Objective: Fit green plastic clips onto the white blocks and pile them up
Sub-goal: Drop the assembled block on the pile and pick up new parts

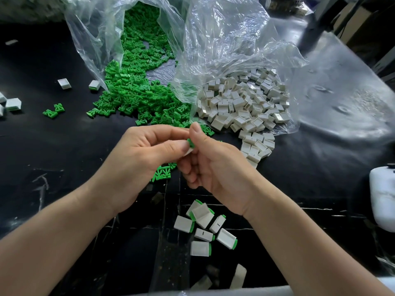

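Above the middle of the black worktop (64, 146), the left hand (136, 159) and right hand (213, 167) meet with fingers curled. The left pinches a white block (187, 152) and the right pinches 1 green clip (190, 143) against it. Clipped blocks (203, 229) lie near. Loose clips (136, 90) and loose blocks (245, 103) spill from clear bags (224, 39) farther back.

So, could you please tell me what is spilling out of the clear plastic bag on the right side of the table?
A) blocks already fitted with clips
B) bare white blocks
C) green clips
B: the right bag spills bare white blocks onto the table, whereas the green clips come from the left bag and the fitted blocks lie loose nearer the person.
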`<state>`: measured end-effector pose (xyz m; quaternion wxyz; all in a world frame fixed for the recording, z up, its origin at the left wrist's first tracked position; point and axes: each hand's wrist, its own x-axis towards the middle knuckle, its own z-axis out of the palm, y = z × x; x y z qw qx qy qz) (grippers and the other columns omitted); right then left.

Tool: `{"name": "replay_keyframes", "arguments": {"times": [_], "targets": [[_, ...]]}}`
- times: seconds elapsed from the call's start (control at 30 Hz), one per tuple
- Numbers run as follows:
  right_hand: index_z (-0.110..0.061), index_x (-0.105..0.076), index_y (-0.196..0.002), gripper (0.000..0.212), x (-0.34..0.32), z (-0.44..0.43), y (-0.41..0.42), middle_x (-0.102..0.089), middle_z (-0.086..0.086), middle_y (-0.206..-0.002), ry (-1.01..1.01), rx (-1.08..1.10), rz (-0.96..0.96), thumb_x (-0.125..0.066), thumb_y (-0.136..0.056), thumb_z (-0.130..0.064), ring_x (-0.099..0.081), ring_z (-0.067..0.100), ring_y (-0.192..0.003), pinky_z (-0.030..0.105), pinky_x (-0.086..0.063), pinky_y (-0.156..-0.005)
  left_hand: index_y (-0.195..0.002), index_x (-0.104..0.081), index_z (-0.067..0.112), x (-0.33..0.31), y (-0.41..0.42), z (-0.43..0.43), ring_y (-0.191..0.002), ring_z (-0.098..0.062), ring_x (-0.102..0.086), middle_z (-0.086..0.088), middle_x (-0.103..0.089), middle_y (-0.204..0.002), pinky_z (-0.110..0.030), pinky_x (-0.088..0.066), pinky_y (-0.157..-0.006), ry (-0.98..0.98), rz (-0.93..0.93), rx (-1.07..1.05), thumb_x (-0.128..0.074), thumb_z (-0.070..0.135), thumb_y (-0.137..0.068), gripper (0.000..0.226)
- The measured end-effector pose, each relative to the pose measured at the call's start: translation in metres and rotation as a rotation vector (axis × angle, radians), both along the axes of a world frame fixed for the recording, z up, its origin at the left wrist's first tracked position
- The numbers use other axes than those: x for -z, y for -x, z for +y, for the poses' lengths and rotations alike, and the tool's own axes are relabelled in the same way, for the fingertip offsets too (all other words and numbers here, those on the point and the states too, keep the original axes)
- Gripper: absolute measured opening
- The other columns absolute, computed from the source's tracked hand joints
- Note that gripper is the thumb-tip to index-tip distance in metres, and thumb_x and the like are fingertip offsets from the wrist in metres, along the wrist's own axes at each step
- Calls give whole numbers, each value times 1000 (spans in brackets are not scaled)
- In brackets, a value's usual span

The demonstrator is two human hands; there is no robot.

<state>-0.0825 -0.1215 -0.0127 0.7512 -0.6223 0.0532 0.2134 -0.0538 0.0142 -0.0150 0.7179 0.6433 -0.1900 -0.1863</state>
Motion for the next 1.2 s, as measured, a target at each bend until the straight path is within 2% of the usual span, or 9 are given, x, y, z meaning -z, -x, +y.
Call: {"name": "replay_keyframes", "arguments": {"times": [0.13, 0.27, 0.47, 0.7, 0.77, 0.93, 1.03, 1.1, 1.2], "targets": [[-14, -51, -73, 46, -2, -1, 0, -50, -3, -57, -5, -36, -9, -40, -69, -58, -43, 7, -49, 20, -35, -50, -84, -69, 4, 0, -1, 1, -53, -25, -58, -16, -61, -59, -28, -52, -59, 14, 41, -30, -52, 11, -72, 22], [-15, -52, -75, 44, -1, -1, 0, -52, -5, -59, -1, -32, -46, -42, -69, -57, -44, 6, -50, 19, -35, -51, -85, -69, 2, -2, 0, 1, -53, -20, -58, -11, -61, -59, -25, -52, -58, 34, 67, -25, -52, 9, -71, 23], [-20, -53, -64, 35, -1, -1, 0, -50, -7, -55, -9, 11, -104, -48, -67, -54, -43, 5, -49, 18, -34, -49, -92, -66, -5, 0, 0, 0, -62, -26, -60, -14, -63, -64, -29, -54, -63, 69, 99, -30, -54, 11, -73, 28], [-15, -53, -68, 43, -4, -5, 0, -54, -3, -58, 20, -45, -108, -42, -70, -57, -44, 9, -50, 21, -35, -50, -88, -66, -3, -2, 2, -2, -57, -30, -58, -25, -59, -69, -33, -55, -58, 91, 80, -1, -53, 11, -76, 22], [-15, -54, -68, 45, -6, -5, 1, -54, -3, -57, 21, -87, -93, -39, -71, -57, -43, 9, -49, 20, -35, -48, -87, -64, -4, -3, 3, -2, -52, -27, -57, -27, -60, -70, -30, -52, -53, 89, 70, 9, -53, 10, -76, 21], [-13, -50, -71, 38, -4, -2, 2, -49, -7, -55, 19, -56, -108, -39, -81, -48, -41, 6, -47, 18, -33, -46, -85, -63, -9, -2, 1, -1, -52, -26, -57, -15, -60, -60, -32, -53, -54, 93, 113, 17, -52, 8, -74, 23], [-7, -53, -84, 41, -6, -3, 1, -49, -6, -54, -29, -71, -90, -42, -78, -46, -42, 6, -45, 16, -35, -43, -86, -66, -4, -2, 3, -1, -51, -24, -59, -15, -60, -59, -29, -53, -54, 80, 100, -11, -54, 10, -74, 23], [-8, -53, -79, 40, -7, -2, 2, -50, -6, -53, -45, -71, -90, -43, -75, -47, -43, 6, -45, 16, -35, -42, -85, -67, -4, -2, 3, -1, -49, -24, -58, -15, -60, -57, -28, -52, -51, 83, 91, -31, -55, 11, -74, 22], [-13, -48, -71, 37, -4, 3, 4, -47, -8, -54, 25, -23, -114, -39, -84, -47, -41, 6, -47, 17, -34, -43, -84, -66, -4, 1, 5, -3, -50, -26, -57, -19, -59, -59, -30, -52, -50, 85, 87, -69, -54, 10, -74, 21]]}}
